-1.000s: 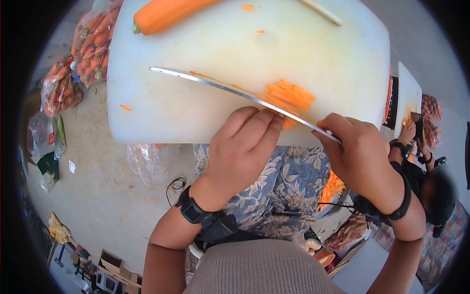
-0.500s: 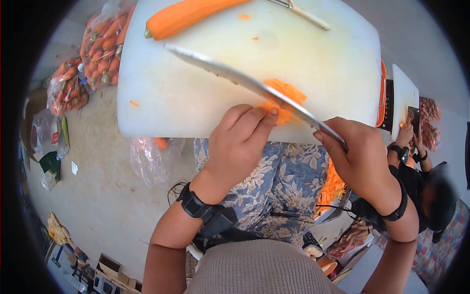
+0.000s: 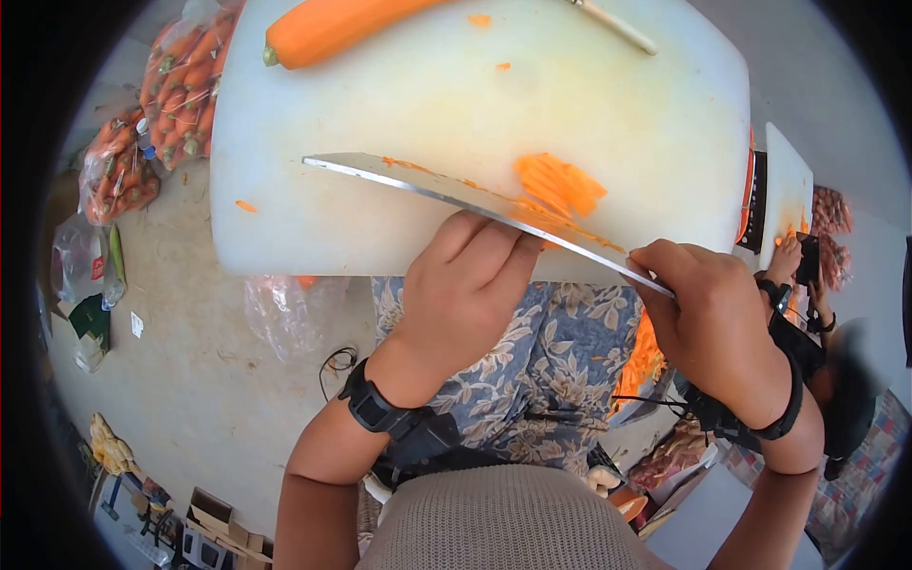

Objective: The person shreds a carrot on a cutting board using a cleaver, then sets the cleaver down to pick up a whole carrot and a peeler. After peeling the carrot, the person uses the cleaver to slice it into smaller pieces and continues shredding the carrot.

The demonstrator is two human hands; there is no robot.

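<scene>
My right hand (image 3: 698, 313) is closed round the handle end of a long knife (image 3: 446, 190), whose blade slants over the white cutting board (image 3: 380, 123), with orange bits stuck along it. Close to the blade's near edge is my left hand (image 3: 470, 280), fingers pressed together at the board's front edge; a bit of orange shows at its fingertips, mostly hidden by the knife. Sliced carrot (image 3: 560, 185) lies in a small pile beyond the blade. A whole peeled carrot (image 3: 332, 30) and a tool with a pale handle (image 3: 617, 26) rest at the board's far side.
Bags of carrots (image 3: 185, 85) stand on the floor at the left. Below the board, cut carrot (image 3: 643, 356) sits in a container near my right knee. At the right a co-worker (image 3: 807, 342) cuts at another board (image 3: 787, 190).
The knife has tilted and its tip has come nearer to me, so the blade's flat side shows. The carrot pile now lies beyond the blade, apart from my left fingers.
</scene>
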